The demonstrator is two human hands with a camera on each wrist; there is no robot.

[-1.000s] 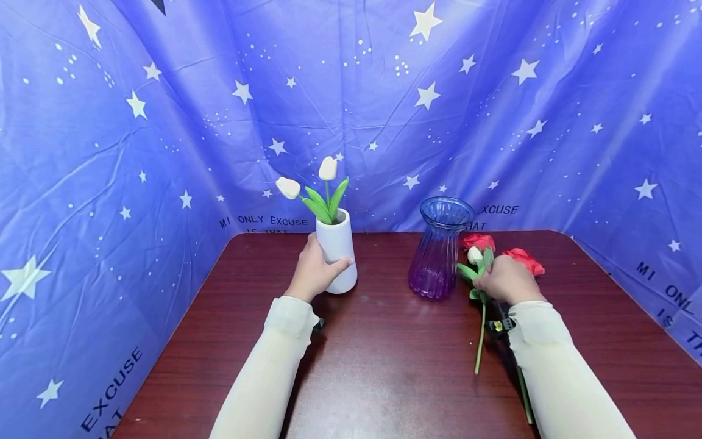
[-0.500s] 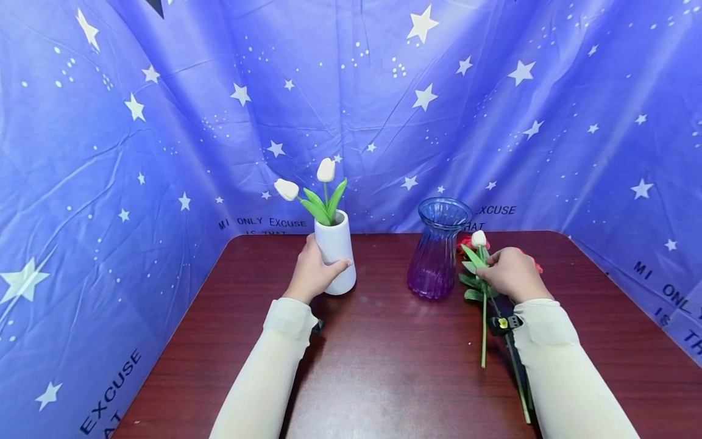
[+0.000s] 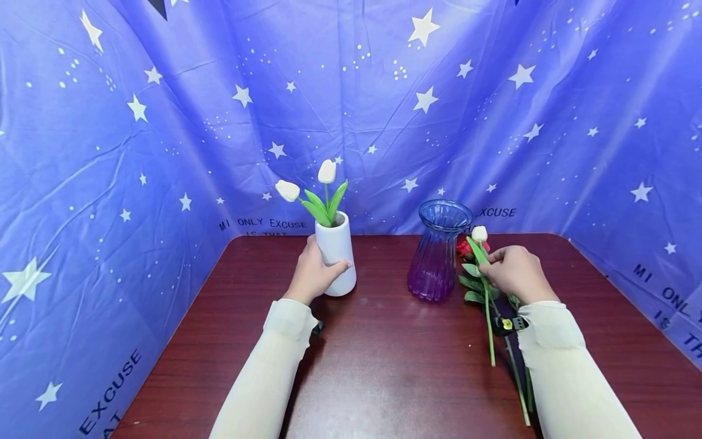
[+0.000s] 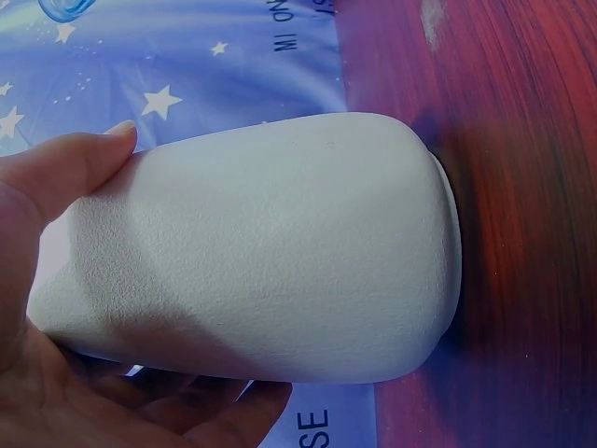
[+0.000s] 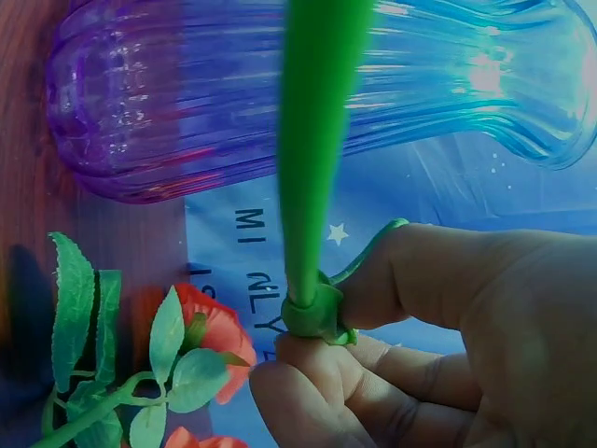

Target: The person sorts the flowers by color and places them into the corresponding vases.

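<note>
The roses [image 5: 215, 341] are lying on the tabletop [image 3: 384, 378], partly beneath the right sleeve [image 3: 573, 378]. The hands are standing well apart. The right hand [image 3: 517, 274] is pinching the loose tulip [image 5: 319, 140] at its leaf base; this tulip is pointing bloom up, over the roses, just beside the glass vase [image 3: 433, 262]. Contact between its stem end and the tabletop is not showing clearly. The left hand [image 3: 317, 271] is clamping round the white vase [image 3: 335, 244], which is standing upright and holding two tulips [image 3: 327, 172]. The glass vase is also standing upright. A starry blue cloth [image 3: 329, 61] is hanging behind

A curtained booth: starry blue cloth [image 3: 340, 67] screens a reddish table [image 3: 395, 360].
</note>
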